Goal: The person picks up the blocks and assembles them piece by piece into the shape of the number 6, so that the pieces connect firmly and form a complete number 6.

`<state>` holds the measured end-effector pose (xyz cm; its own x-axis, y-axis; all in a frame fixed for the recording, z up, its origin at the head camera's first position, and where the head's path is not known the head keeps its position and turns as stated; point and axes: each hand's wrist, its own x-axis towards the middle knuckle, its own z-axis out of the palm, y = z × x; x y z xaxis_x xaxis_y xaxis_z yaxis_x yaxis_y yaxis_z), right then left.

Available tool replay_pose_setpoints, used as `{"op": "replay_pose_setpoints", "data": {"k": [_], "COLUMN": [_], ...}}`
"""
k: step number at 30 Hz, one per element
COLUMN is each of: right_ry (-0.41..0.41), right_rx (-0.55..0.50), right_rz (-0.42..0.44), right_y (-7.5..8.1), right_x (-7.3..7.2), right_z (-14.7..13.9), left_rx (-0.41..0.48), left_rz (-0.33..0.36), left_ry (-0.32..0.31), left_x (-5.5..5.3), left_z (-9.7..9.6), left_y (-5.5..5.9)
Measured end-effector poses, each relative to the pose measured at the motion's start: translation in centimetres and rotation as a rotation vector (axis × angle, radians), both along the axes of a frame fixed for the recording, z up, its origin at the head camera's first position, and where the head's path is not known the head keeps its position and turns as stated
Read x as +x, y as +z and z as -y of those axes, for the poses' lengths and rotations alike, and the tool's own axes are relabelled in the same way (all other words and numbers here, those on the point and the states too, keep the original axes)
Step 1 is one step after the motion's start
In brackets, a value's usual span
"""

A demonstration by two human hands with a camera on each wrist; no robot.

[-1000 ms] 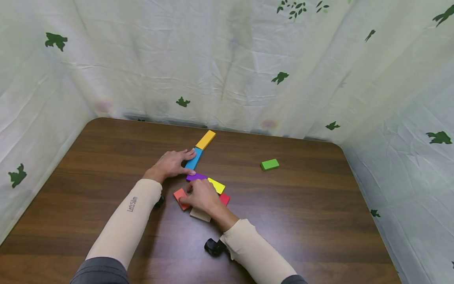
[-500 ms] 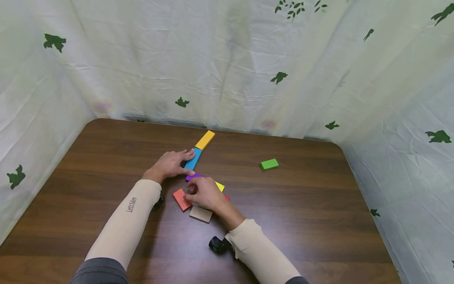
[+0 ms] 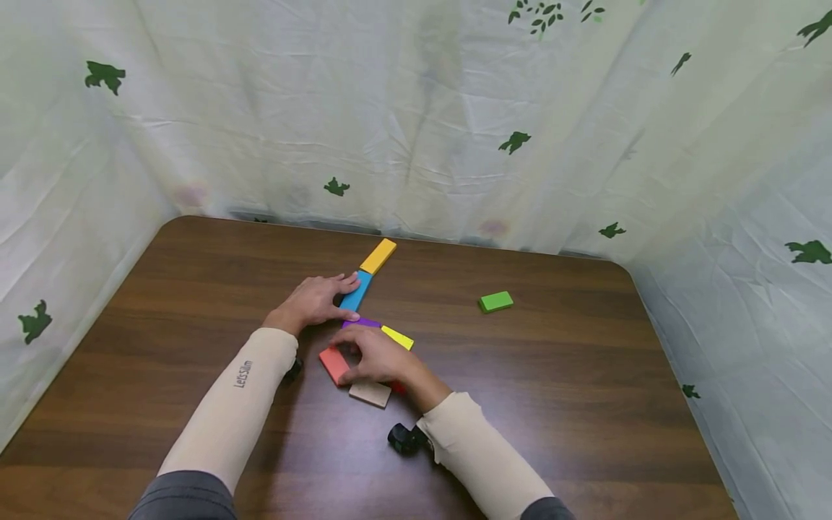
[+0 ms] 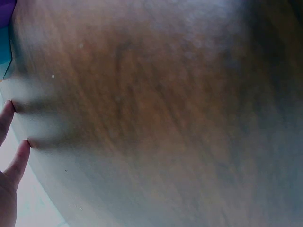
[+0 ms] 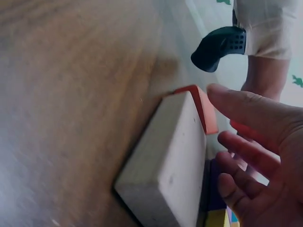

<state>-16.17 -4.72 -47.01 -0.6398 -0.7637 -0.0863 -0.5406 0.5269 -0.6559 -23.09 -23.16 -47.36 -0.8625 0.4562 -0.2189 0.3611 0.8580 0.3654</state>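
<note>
In the head view my left hand lies with spread fingers over the blue block. Its thumb tip is at the joint with the purple block, and its index finger touches the blue block's far part. My right hand has thumb and index finger at the two ends of the coral block, pinching it along its length. Its other fingers are curled. In the right wrist view the wooden-coloured block lies beside the coral block. The red block is mostly hidden beneath the right hand.
An orange-yellow block continues past the blue one toward the table's far edge. A yellow block adjoins the purple one. A green block lies apart on the right of the brown table. A pale curtain hangs behind.
My right hand drew back slightly from the coral block, then came back with thumb and index finger spread to its two ends. The left hand has stayed in place.
</note>
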Motion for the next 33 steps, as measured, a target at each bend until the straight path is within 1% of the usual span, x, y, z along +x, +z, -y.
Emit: {"op": "replay_pose_setpoints", "data": {"k": [4,10,14,22,33], "right_ry": [0.019,0.031,0.034,0.085,0.084], "right_rx": [0.022,0.055,0.050,0.039,0.054], "right_rz": [0.020,0.020,0.025,0.003,-0.017], "right_y": [0.18,0.06,0.10,0.01,0.08], "right_x": [-0.33,-0.62,-0.67,-0.71,-0.61], "right_z": [0.01,0.38,0.53,0.58,0.63], "left_rx": [0.000,0.006,0.005,0.003,0.006], "left_rz": [0.001,0.008,0.012,0.015,0.010], "left_ry": [0.006,0.011,0.014,0.007,0.003], "left_x": [-0.08,-0.12,-0.12,-0.19,-0.11], "left_z": [-0.04,-0.05,0.00,0.03,0.02], "left_y": [-0.13,-0.20,-0.22,-0.24,-0.16]}}
